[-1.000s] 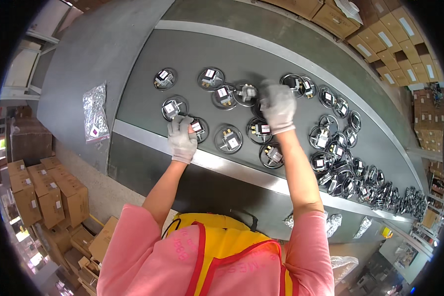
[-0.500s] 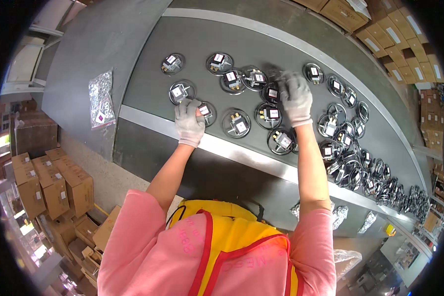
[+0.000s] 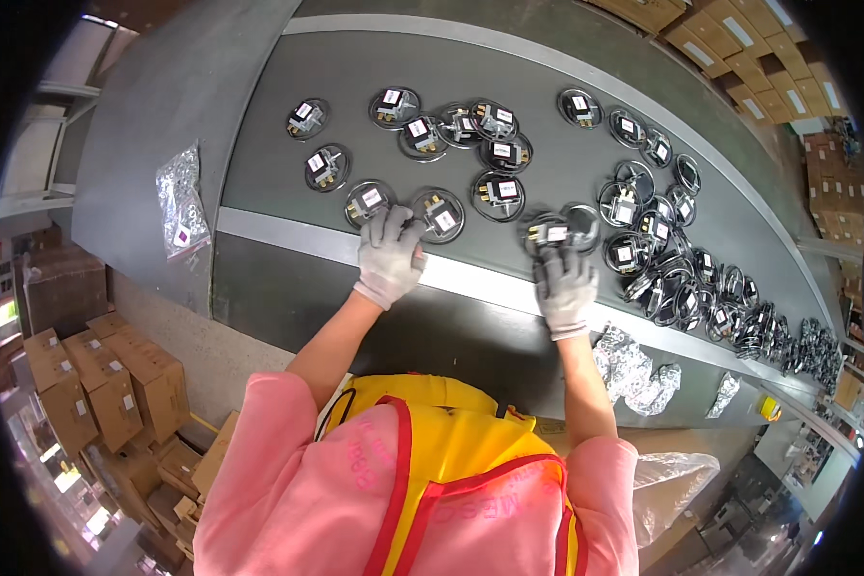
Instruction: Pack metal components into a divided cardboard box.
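Note:
Several thermostats with small labelled boxes, brass terminals and coiled dark tubes lie on a dark belt [image 3: 336, 67]. My left hand [image 3: 391, 257], in a grey-white glove, rests at the belt's near edge, fingers outstretched and nothing gripped. Its fingertips come between one thermostat [image 3: 368, 200] and another [image 3: 440, 217], partly covering their coils. Gloved too, my right hand [image 3: 567, 293] is farther right, fingers extended against the near side of a motion-blurred thermostat [image 3: 548, 233]. Just beyond that one, another coil overlaps it. Past my hands, a loose cluster includes one labelled thermostat [image 3: 493, 117].
A dense heap of thermostats [image 3: 677, 288] runs along the belt's right side. A metal rail [image 3: 288, 235] borders the near edge. On the grey surface at left lies a clear bag of small parts [image 3: 183, 204]; similar bags [image 3: 634, 370] hang below the rail. Cardboard boxes [image 3: 134, 384] stand lower left.
My right hand has left a thermostat in the far cluster and come back toward me, onto another near the rail. My left hand has shifted right. The whole view has moved slightly.

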Demonstrator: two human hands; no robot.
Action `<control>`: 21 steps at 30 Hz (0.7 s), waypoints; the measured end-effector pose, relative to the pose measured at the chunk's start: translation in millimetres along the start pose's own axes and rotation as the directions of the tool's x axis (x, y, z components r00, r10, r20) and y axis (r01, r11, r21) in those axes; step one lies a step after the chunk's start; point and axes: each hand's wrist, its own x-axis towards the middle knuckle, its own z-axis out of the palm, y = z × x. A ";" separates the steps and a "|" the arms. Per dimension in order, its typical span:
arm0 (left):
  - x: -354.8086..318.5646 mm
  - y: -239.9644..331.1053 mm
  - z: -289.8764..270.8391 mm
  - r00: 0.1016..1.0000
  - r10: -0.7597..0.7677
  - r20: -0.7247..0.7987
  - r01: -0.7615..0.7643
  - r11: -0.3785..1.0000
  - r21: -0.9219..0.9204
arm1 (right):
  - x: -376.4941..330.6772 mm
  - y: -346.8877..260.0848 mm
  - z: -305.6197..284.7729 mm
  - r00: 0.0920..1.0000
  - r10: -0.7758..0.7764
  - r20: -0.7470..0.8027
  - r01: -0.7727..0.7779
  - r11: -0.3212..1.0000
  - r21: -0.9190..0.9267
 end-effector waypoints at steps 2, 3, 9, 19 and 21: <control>1.6 2.2 -2.1 0.999 -0.013 0.042 0.014 1.000 -0.001 | 6.3 4.9 -9.9 0.998 0.057 0.006 -0.057 0.998 0.001; 2.8 2.6 -3.6 0.996 -0.033 0.082 0.034 0.999 -0.011 | 6.9 5.8 -12.3 0.995 0.044 0.089 -0.043 0.999 -0.016; 5.3 11.9 2.3 0.997 -0.019 0.072 0.024 0.997 -0.072 | -0.4 -20.6 -9.6 0.982 0.047 0.181 -0.065 0.994 0.092; 37.5 62.5 7.7 0.489 -0.466 0.738 0.740 -0.227 -0.634 | 7.8 -4.7 -59.0 0.696 0.639 0.326 -0.288 -0.168 0.943; 42.7 73.1 14.5 0.775 -0.403 0.487 0.562 0.086 -0.823 | 11.5 8.8 -58.8 0.708 0.685 0.173 -0.331 0.105 0.938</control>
